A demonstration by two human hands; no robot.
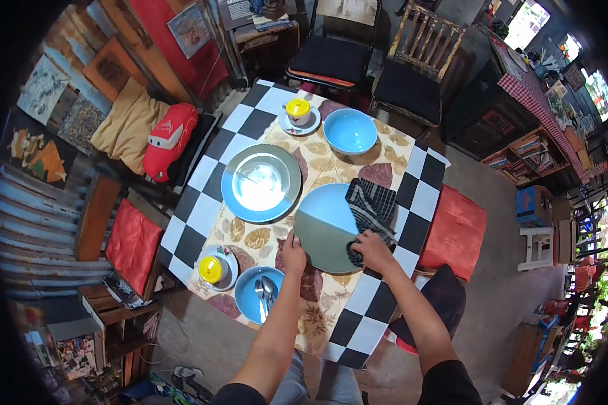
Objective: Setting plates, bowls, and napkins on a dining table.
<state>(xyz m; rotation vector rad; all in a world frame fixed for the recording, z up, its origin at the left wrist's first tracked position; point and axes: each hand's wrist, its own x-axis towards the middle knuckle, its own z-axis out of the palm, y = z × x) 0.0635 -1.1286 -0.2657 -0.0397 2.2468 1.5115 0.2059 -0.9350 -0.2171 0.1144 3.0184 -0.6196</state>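
In front of me lies a large two-tone plate (324, 243), light blue on one part and grey-green on the other. My left hand (294, 255) grips its near left rim, thumb upward. Bunched in my right hand (374, 251) is part of a black-and-white checked cloth (372, 202), pressed at the plate's right edge. The rest of the cloth drapes over the plate's right side and onto the tablecloth. Beyond my left hand, another wide plate (233, 195) bears a shiny dish or plate (261, 185) reflecting bright light. A blue bowl (248, 288) by my left forearm holds metal spoons and forks (267, 291).
Two cups with yellow lids (213, 269) stand on saucers (229, 253), one near left, one far. A light blue bowl (350, 131) sits at the far side. A leaf-print runner (263, 238) covers the checkered tablecloth (202, 195). Chairs (329, 58) and red-cushioned seats (456, 228) surround the table.
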